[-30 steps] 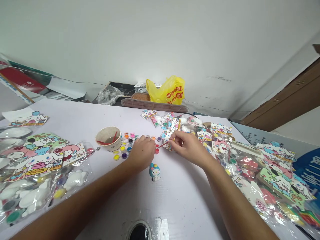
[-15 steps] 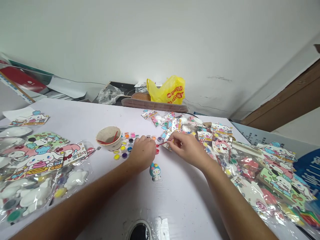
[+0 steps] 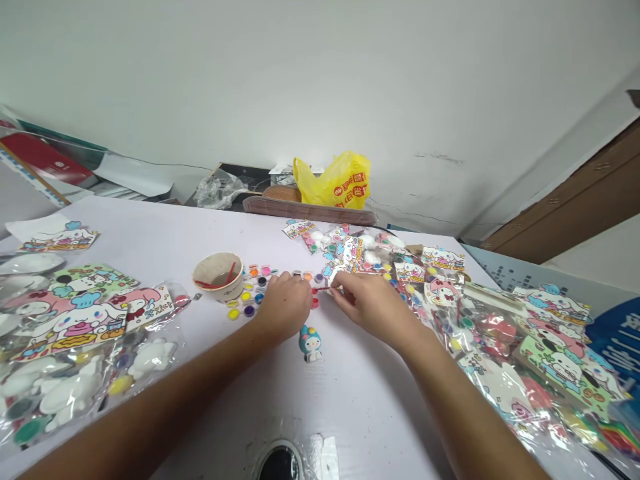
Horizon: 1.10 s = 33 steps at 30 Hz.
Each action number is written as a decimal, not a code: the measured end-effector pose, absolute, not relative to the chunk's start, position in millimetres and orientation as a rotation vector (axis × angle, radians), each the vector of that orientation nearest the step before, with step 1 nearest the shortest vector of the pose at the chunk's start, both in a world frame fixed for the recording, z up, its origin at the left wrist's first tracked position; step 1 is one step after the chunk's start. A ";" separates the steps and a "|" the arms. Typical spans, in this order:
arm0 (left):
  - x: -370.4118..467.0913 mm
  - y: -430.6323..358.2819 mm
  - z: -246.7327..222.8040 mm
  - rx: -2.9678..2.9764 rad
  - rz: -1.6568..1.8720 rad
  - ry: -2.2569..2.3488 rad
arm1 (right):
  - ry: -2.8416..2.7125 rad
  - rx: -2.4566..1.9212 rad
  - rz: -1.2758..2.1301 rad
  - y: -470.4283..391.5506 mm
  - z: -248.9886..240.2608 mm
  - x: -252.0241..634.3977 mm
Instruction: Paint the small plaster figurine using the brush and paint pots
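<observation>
My right hand (image 3: 373,303) pinches a thin red paintbrush (image 3: 323,289), which points left toward my left hand. Beside the brush's far end is a small red paint pot (image 3: 315,303). My left hand (image 3: 287,303) is closed among the paint pots; its fingertips and whatever they hold are hidden. Just in front of it, a small blue painted figurine (image 3: 311,345) rests on the table. Several open pots, such as a yellow paint pot (image 3: 233,313) and a dark purple paint pot (image 3: 249,311), lie left of that hand.
A paper cup (image 3: 220,277) with murky water and red brushes stands left of the pots. Bagged figurine kits (image 3: 75,380) cover the left side, and more kits (image 3: 500,333) the right. A tape roll (image 3: 281,461) is at the near edge; a yellow bag (image 3: 337,180) sits behind the table.
My right hand has moved slightly down, and its fingers are drawn closer together around the brush, which lies more level. My left hand and the figurine have stayed in place.
</observation>
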<state>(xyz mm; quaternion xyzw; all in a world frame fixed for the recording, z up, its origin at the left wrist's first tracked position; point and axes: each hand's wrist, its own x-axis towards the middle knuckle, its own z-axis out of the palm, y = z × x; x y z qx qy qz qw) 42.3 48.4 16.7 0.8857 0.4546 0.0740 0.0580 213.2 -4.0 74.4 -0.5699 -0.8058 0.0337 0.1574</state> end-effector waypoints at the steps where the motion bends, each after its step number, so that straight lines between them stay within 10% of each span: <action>1: 42.2 48.7 16.2 2.681 0.227 1.377 | -2.325 -1.644 0.083 -4.7 74.8 211.8; 33: 41.7 49.4 17.8 2.655 0.296 1.380 | -2.096 -1.608 0.327 -3.2 80.4 222.0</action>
